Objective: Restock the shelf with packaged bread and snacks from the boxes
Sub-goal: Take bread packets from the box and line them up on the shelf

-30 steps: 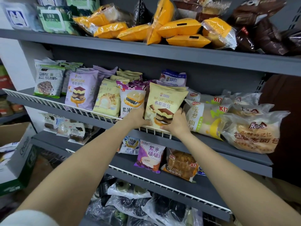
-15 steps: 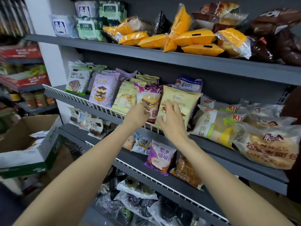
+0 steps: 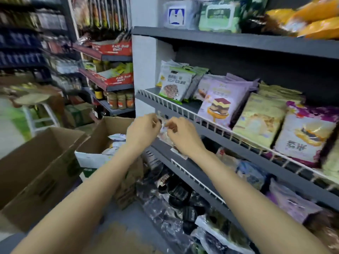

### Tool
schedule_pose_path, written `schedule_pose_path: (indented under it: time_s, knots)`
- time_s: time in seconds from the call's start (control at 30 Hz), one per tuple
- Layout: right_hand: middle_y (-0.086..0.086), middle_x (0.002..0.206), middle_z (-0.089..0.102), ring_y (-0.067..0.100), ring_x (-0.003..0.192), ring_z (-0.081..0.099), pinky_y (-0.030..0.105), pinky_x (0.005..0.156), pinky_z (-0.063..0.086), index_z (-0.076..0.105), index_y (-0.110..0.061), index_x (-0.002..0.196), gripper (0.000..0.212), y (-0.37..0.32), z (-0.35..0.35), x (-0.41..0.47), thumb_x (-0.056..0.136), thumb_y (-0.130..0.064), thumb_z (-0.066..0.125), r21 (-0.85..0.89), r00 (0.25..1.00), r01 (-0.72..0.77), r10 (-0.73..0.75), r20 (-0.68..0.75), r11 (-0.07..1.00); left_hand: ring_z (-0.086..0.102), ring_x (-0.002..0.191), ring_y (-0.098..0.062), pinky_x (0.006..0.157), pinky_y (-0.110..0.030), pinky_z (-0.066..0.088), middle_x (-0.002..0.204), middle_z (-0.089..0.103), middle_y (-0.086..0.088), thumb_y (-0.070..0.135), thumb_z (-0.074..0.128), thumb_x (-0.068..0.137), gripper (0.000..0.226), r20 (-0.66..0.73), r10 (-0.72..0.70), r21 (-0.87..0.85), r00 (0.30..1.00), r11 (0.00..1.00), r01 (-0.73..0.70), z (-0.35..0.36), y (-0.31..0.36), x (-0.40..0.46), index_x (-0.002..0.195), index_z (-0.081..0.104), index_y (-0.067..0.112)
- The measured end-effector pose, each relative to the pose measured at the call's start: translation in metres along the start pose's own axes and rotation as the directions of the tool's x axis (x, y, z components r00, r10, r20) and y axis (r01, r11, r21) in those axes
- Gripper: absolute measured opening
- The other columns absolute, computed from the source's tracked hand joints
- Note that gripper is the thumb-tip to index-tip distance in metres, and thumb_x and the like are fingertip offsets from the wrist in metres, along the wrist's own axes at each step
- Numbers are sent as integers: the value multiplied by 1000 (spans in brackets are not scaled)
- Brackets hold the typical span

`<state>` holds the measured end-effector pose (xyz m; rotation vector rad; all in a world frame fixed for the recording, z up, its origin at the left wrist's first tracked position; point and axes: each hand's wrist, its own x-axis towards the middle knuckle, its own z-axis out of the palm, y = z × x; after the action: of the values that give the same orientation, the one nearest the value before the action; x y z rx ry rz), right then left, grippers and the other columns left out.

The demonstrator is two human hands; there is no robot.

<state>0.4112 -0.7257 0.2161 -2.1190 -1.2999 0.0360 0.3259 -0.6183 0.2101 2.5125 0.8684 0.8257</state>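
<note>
Cardboard box (image 3: 102, 138) of white packets sits below-left of both hands, left hand (image 3: 142, 132) nearer. Left and right hand (image 3: 180, 133) hover at the shelf rail (image 3: 183, 111), fingers curled; grip contents blurred, cannot tell.

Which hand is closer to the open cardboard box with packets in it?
The left hand. It is just right of and above the box, next to its right flap. The right hand is farther right, in front of the shelf edge.

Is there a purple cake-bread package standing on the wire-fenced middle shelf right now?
Yes. The purple cake-bread package stands upright behind the white wire fence.
</note>
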Motion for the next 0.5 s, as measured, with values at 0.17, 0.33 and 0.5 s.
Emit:
schedule_pose_path:
  time_s: [0.17, 0.33, 0.5]
  knots:
    - [11, 106, 60, 28, 96, 58, 42, 83, 51, 61, -8, 107, 19, -35, 109, 94, 95, -15, 48, 5, 982, -42, 40, 185, 999, 60, 70, -28, 55, -32, 45, 74, 64, -9, 24, 49, 94, 21, 62, -209, -16, 976, 977, 211, -4, -146, 51, 90, 63, 8]
    - [12, 113, 65, 27, 105, 59, 35, 85, 47, 64, -6, 108, 21, -36, 218, 185, 93, -11, 50, 20, 927, -147, 131, 353, 989, 64, 74, -34, 68, -44, 54, 79, 68, -18, 23, 50, 88, 25, 161, -423, -21, 892, 902, 431, 20, -272, 100, 90, 64, 3]
    - [18, 131, 54, 32, 119, 52, 35, 94, 41, 57, 0, 122, 32, -8, 321, 274, 93, -10, 49, -46, 849, -249, 241, 470, 967, 60, 97, -35, 81, -39, 49, 102, 67, -18, 23, 47, 92, 29, 325, -483, 116, 813, 874, 473, 73, -380, 167, 100, 64, 1]
